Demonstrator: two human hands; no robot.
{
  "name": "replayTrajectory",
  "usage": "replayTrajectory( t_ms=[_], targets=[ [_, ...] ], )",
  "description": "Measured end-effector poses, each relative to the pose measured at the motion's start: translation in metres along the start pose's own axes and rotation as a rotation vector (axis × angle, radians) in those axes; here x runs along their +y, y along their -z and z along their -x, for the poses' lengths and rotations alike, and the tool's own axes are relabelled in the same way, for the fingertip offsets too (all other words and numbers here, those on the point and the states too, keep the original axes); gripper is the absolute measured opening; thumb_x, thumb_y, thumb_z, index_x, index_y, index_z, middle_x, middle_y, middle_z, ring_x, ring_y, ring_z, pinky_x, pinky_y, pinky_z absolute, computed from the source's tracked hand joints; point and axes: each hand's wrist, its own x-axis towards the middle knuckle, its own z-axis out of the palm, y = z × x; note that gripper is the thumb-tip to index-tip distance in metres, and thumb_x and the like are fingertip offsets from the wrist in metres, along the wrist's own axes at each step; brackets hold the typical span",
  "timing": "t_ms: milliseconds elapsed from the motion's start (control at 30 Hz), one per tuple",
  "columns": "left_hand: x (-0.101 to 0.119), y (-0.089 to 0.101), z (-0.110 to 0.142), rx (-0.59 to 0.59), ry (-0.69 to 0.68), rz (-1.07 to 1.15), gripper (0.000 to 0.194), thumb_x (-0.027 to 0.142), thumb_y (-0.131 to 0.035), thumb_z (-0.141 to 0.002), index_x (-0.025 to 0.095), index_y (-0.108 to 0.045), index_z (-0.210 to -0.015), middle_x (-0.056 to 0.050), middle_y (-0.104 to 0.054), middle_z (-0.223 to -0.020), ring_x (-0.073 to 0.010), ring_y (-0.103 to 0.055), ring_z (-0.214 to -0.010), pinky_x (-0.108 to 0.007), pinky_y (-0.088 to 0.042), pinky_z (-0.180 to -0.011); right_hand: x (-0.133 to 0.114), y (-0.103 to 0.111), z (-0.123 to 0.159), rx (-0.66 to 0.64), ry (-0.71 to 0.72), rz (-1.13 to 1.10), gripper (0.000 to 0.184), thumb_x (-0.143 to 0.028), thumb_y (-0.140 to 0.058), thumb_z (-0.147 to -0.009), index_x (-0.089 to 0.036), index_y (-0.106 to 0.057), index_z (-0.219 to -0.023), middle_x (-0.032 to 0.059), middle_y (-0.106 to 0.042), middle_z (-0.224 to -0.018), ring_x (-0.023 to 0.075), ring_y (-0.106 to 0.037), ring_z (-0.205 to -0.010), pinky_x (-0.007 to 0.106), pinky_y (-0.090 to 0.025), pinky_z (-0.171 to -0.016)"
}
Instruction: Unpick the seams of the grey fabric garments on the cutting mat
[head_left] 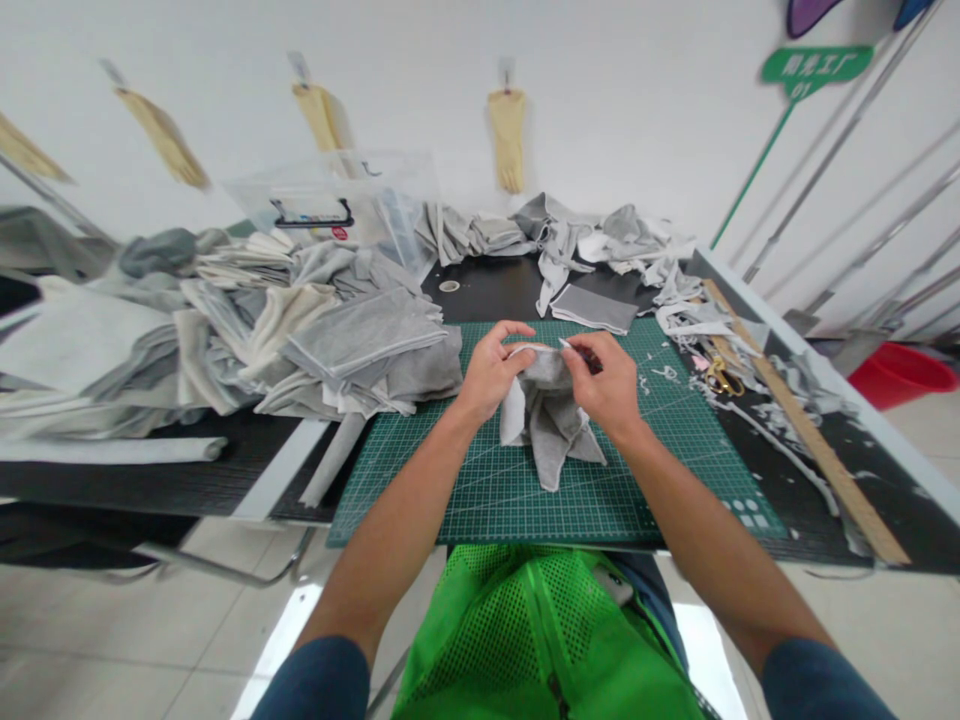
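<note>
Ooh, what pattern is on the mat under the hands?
The mat is green with a thin, pale grid of squares, best seen in the head view.

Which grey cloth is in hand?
The draped grey cloth over the green mat, pinched along its top by the left hand and right hand; the other cloths lie untouched.

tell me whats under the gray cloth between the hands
The green cutting mat shows below and beside the gray cloth; the cloth hides whatever lies directly behind it.
</note>
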Motion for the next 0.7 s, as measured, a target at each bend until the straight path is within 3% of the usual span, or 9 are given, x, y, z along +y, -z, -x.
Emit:
replayTrajectory(
  t_ms=[100,200,267,333,433,533,600,700],
  targets=[
    [0.000,-0.001,0.001,-0.015,0.009,0.011,0.044,0.029,-0.082,-0.074,0.022,-0.060,-0.111,-0.001,-0.076,-0.089,-0.0138,-0.067,-0.065,-0.025,-0.051,-0.064,0.006,-0.003,0.000,0.016,-0.123,-0.078,0.032,-0.041,-0.068,-0.091,-0.024,-0.065,-0.117,0.0068,-0.073,-0.106,0.0206,-0.065,-0.084,0.037,-0.055,-0.079],
    [0.001,-0.001,0.002,-0.064,0.010,0.008,0.045,0.029,-0.082,-0.074,0.022,-0.059,-0.113,-0.003,-0.076,-0.090,-0.0146,-0.069,-0.069,-0.026,-0.052,-0.067,0.008,-0.006,-0.001,-0.138,-0.151,-0.141,0.049,-0.041,-0.077,-0.081,-0.023,-0.062,-0.124,0.0051,-0.075,-0.106,0.0202,-0.066,-0.083,0.035,-0.054,-0.077],
    [0.002,-0.001,0.002,-0.091,0.008,0.003,0.046,0.026,-0.082,-0.072,0.021,-0.059,-0.113,-0.004,-0.077,-0.093,-0.0158,-0.071,-0.075,-0.026,-0.052,-0.071,0.007,-0.005,-0.001,-0.216,-0.162,-0.122,0.036,-0.039,-0.075,-0.082,-0.022,-0.068,-0.112,0.0027,-0.074,-0.094,0.0191,-0.065,-0.078,0.034,-0.052,-0.073],
    [0.003,0.002,0.001,-0.087,-0.004,-0.043,0.045,0.018,-0.080,-0.068,0.020,-0.061,-0.109,-0.006,-0.078,-0.097,-0.0164,-0.071,-0.080,-0.026,-0.052,-0.072,0.006,-0.003,-0.003,-0.216,-0.193,-0.104,0.019,-0.037,-0.070,-0.085,-0.021,-0.070,-0.094,0.0005,-0.070,-0.081,0.0166,-0.060,-0.070,0.031,-0.047,-0.066],
    [0.003,0.010,-0.003,-0.007,-0.022,-0.221,0.036,0.009,-0.073,-0.060,0.016,-0.069,-0.095,-0.006,-0.077,-0.092,-0.0158,-0.068,-0.077,-0.024,-0.048,-0.068,0.006,0.001,-0.005,-0.147,-0.260,-0.148,0.016,-0.036,-0.067,-0.085,-0.020,-0.068,-0.080,-0.0023,-0.061,-0.068,0.0137,-0.051,-0.061,0.029,-0.038,-0.057],
    [0.004,0.018,-0.006,0.062,0.010,-0.349,0.019,0.011,-0.069,-0.061,0.015,-0.073,-0.079,-0.002,-0.072,-0.073,-0.0144,-0.060,-0.065,-0.024,-0.041,-0.059,0.007,0.004,-0.007,-0.096,-0.302,-0.199,0.016,-0.034,-0.069,-0.082,-0.020,-0.068,-0.075,-0.0033,-0.056,-0.063,0.0131,-0.046,-0.058,0.028,-0.034,-0.055],
    [0.007,0.021,-0.006,0.064,0.039,-0.327,0.011,0.016,-0.070,-0.062,0.016,-0.074,-0.072,-0.001,-0.067,-0.065,-0.0138,-0.056,-0.060,-0.025,-0.038,-0.057,0.009,0.004,-0.007,-0.071,-0.317,-0.240,0.015,-0.033,-0.071,-0.080,-0.020,-0.068,-0.073,-0.0033,-0.055,-0.062,0.0133,-0.046,-0.059,0.029,-0.035,-0.056],
    [0.009,0.020,-0.005,0.040,0.050,-0.121,0.008,0.020,-0.071,-0.063,0.016,-0.072,-0.069,-0.003,-0.070,-0.072,-0.0153,-0.060,-0.067,-0.027,-0.043,-0.062,0.010,0.003,-0.006,-0.062,-0.364,-0.332,0.015,-0.033,-0.075,-0.076,-0.020,-0.068,-0.072,-0.0033,-0.056,-0.062,0.0131,-0.046,-0.058,0.028,-0.036,-0.055]
  ],
)
